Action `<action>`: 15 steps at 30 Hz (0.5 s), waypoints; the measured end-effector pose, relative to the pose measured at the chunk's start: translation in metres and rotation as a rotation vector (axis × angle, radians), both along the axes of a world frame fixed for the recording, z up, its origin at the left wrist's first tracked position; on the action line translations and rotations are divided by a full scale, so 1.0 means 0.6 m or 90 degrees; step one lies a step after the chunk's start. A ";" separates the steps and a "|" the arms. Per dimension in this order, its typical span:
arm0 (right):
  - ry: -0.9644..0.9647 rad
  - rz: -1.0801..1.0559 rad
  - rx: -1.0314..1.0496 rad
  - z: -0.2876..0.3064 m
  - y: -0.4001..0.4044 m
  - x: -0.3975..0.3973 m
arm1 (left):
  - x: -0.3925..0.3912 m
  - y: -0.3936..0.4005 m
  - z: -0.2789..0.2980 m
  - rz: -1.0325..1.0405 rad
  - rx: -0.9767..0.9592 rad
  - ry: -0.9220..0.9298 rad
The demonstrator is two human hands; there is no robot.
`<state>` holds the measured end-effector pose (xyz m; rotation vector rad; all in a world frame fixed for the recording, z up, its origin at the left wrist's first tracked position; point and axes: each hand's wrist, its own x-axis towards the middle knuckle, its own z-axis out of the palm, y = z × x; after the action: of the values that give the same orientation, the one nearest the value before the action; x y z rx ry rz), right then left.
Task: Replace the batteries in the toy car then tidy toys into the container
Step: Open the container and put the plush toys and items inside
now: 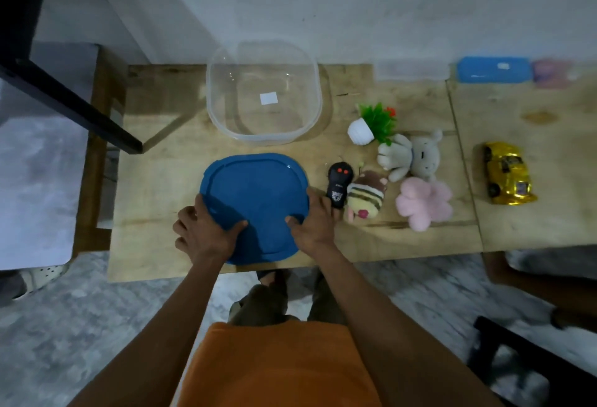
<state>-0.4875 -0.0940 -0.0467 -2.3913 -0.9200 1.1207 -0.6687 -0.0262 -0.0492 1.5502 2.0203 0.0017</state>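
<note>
You've got both hands, left (202,232) and right (315,224), gripping the blue lid (255,193); clear container (263,93) empty, yellow toy car (508,172) untouched, toys all out.

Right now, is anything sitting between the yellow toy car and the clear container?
Yes. The toy plant and grey plush lie on the table between the yellow car and the open clear container. Nothing covers the container; both hands hold its blue lid.

The person wears an orange top (277,364) and dark olive trousers (265,303). Both forearms are bare right down to the fingers, with no sleeves on them. The left hand (206,229) and right hand (315,222) are uncovered too.
</note>
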 end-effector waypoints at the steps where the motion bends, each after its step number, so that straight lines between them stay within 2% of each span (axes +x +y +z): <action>1: 0.014 0.005 0.008 0.004 -0.002 0.004 | 0.000 -0.001 0.001 -0.003 0.003 0.005; 5: 0.048 -0.041 0.170 0.031 -0.022 0.034 | 0.011 -0.004 0.010 -0.006 0.031 0.009; 7: -0.014 -0.110 0.282 0.048 -0.039 0.072 | 0.031 -0.010 0.021 -0.016 0.081 -0.007; 9: -0.131 -0.147 0.348 0.061 -0.055 0.136 | 0.072 -0.020 0.037 -0.029 0.139 -0.049; 13: -0.387 -0.182 0.272 0.059 -0.076 0.286 | 0.199 -0.055 0.066 -0.111 0.220 -0.131; 15: -0.401 -0.178 0.201 0.052 -0.080 0.333 | 0.273 -0.077 0.069 -0.164 0.239 -0.151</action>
<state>-0.2878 -0.1417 -0.0156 -2.5189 -0.8181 0.0930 -0.5049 -0.0727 -0.0077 1.9295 1.6894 0.4666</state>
